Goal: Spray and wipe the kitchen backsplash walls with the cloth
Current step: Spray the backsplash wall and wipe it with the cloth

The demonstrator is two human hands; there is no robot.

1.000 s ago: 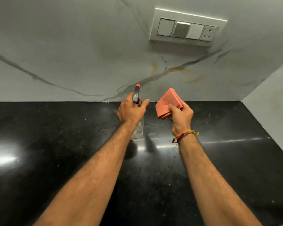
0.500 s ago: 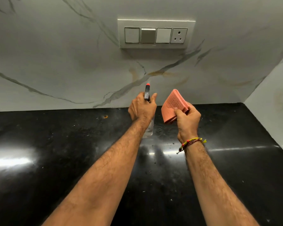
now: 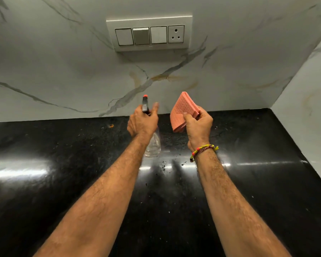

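Kitchen: black countertop (image 3: 63,182), marble backsplash (image 3: 63,62), switchboard (image 3: 149,33).

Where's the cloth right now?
In the head view, the folded pink cloth is held up in the right hand, just right of the spray bottle, below the switch panel.

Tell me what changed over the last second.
Little changed: the left index finger lifted off the spray bottle and now sticks out, blurred. The left hand keeps its grip on the bottle, nozzle toward the backsplash; the right hand still holds the folded cloth.
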